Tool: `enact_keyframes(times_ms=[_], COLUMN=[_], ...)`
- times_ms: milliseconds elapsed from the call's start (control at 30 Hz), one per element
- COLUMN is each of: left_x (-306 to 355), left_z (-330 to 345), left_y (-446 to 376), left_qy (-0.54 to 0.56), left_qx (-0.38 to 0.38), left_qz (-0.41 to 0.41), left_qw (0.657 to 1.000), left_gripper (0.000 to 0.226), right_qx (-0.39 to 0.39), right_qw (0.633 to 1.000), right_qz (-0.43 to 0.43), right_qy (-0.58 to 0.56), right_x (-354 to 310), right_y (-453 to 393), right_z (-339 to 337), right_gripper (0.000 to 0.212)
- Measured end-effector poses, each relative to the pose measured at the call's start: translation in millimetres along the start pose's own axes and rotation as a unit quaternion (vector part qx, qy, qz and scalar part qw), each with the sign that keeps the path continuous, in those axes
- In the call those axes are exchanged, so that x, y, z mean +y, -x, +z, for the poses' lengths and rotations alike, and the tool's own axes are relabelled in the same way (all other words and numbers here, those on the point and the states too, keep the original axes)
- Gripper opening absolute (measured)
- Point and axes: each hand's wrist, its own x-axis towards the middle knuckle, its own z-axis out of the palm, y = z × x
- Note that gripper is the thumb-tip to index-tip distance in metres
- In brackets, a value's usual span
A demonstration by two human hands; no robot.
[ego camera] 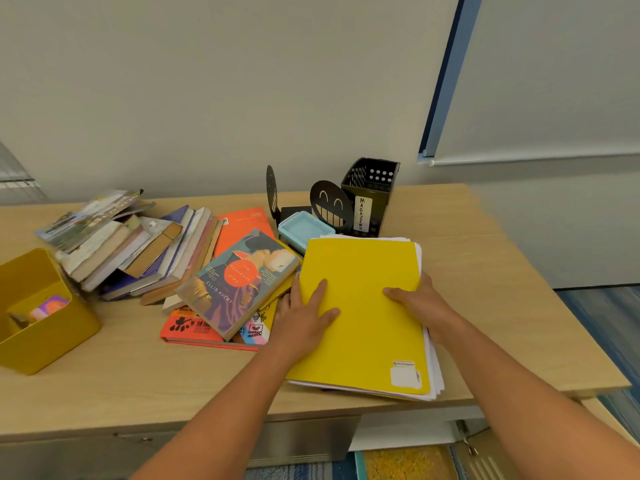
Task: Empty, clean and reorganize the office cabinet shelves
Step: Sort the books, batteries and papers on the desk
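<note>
A yellow folder (363, 327) stuffed with white papers lies on the wooden table (138, 382), right of centre. My left hand (304, 317) grips its left edge, thumb and fingers spread on the cover. My right hand (422, 299) clasps its right edge, thumb on top and fingers under the papers. Left of the folder lies a paperback with an orange circle (239, 282) on top of an orange-red book (194, 330). A slumped pile of books and magazines (138, 244) sits further left.
A yellow bin (38, 317) stands at the table's left edge. Behind the folder are a pale blue box (304, 230), two black smiley bookends (330, 206) and a black mesh holder labelled MAGAZINE (370, 192). The wall is close behind; the table's front edge is just below the folder.
</note>
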Motion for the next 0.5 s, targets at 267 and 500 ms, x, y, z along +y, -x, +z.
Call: enact_keyframes(times_ms=[267,500], left_x=[7.2,10.0], left_z=[0.4,-0.2], left_y=[-0.5,2.6], left_qy=[-0.045,-0.057], left_qx=[0.028,0.027], left_qz=[-0.015,-0.019], left_qw=[0.998,0.998], left_gripper=[0.068,0.067], right_qx=[0.021,-0.038], right_qw=[0.999,0.999], right_qz=[-0.037,0.009], right_qy=[0.005,-0.036], right_x=[-1.3,0.6], right_y=[-5.2,-8.9], right_z=[1.2,-5.4], right_gripper=[0.077,0.066])
